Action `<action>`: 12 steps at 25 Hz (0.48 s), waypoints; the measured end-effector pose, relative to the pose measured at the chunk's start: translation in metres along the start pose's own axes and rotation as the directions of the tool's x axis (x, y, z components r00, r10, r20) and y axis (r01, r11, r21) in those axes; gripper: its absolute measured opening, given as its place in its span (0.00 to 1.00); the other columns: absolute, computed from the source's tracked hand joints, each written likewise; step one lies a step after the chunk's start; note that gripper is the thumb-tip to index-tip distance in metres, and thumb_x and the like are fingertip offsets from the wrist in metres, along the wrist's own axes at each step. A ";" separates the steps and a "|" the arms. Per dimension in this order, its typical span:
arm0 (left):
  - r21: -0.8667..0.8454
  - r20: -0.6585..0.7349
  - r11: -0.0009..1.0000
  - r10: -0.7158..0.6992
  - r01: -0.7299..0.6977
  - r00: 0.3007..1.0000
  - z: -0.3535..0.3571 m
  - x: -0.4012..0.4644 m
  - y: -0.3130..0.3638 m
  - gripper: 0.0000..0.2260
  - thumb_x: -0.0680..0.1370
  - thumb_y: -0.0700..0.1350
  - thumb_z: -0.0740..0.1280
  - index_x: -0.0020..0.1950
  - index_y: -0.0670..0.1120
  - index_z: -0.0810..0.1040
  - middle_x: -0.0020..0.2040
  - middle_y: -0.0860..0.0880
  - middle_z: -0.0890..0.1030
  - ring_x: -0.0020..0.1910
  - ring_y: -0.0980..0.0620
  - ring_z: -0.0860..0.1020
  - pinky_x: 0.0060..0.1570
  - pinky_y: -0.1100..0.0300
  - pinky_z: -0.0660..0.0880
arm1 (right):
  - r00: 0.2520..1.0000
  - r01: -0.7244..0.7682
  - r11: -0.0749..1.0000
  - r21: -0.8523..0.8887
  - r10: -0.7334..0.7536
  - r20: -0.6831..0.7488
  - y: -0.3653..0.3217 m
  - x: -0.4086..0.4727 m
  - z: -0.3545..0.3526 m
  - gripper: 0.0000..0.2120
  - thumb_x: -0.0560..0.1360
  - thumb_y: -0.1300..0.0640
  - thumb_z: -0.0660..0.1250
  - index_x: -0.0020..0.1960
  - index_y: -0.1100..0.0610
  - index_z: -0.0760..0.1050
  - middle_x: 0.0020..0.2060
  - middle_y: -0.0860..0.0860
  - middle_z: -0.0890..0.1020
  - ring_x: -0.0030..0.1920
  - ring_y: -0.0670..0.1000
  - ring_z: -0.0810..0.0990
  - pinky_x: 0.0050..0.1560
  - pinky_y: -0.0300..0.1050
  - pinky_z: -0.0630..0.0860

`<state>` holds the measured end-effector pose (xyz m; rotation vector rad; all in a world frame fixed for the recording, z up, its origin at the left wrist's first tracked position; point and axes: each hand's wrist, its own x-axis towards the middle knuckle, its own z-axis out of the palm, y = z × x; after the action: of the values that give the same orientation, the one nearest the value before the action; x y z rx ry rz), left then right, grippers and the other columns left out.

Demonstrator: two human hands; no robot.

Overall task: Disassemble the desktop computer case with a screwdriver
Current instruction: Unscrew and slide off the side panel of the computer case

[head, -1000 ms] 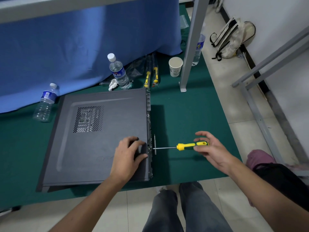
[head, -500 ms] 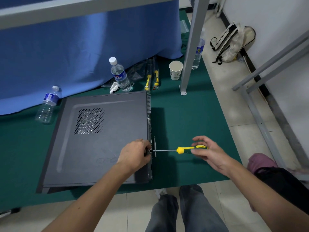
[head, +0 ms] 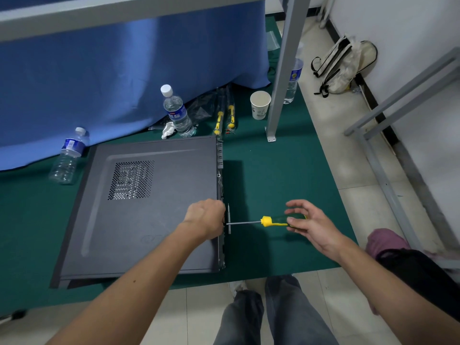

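The case [head: 149, 207] lies flat on its side on the green mat [head: 286, 183], vent panel up, its rear edge facing right and its near corner reaching almost to the mat's front edge. Two water bottles stand behind it, one [head: 68, 155] at its far left corner, one [head: 178, 113] at the far edge. Left hand [head: 205, 219] reaches across the panel, knuckles up, fingers curled over the rear edge at the screwdriver tip; what they pinch cannot be seen. The screwdriver [head: 271, 221] lies level, shaft pointing left into that edge. Right hand [head: 308, 224] pinches the handle end with thumb and lower fingers, upper fingers spread above. Bare mat lies right of the case; a cup [head: 260, 105] and a steel post [head: 281, 70] stand well behind
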<state>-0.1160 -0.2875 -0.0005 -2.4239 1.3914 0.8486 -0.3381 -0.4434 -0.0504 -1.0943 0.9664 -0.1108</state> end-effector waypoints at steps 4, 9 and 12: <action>-0.113 -0.028 0.994 0.002 -0.005 1.000 0.000 -0.002 -0.009 0.07 0.80 0.44 0.64 0.50 0.47 0.83 0.50 0.49 0.83 0.49 0.47 0.80 0.51 0.52 0.79 | 0.999 0.006 0.997 0.075 -0.003 -0.044 0.000 0.003 -0.014 0.13 0.75 0.72 0.66 0.56 0.60 0.77 0.56 0.58 0.78 0.52 0.52 0.81 0.49 0.43 0.81; -0.468 -0.173 0.883 -0.056 -0.032 0.983 -0.005 -0.001 -0.010 0.04 0.79 0.43 0.66 0.48 0.47 0.81 0.43 0.52 0.82 0.41 0.54 0.79 0.46 0.60 0.77 | 0.969 -0.213 0.902 0.376 0.243 -0.033 0.010 -0.003 -0.020 0.10 0.75 0.64 0.68 0.55 0.65 0.80 0.47 0.59 0.78 0.42 0.56 0.80 0.40 0.47 0.82; -0.876 -0.023 0.477 -0.178 0.066 0.984 -0.009 0.000 -0.005 0.04 0.78 0.39 0.69 0.44 0.46 0.80 0.38 0.50 0.81 0.30 0.59 0.78 0.32 0.68 0.72 | 0.929 -0.357 0.856 0.374 0.282 0.242 0.004 -0.008 0.007 0.15 0.69 0.69 0.72 0.56 0.65 0.80 0.40 0.57 0.79 0.41 0.59 0.81 0.43 0.50 0.82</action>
<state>-0.1088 -0.2891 0.0065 -3.2810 0.8363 1.7511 -0.3393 -0.4329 -0.0479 -0.5313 0.8984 0.0569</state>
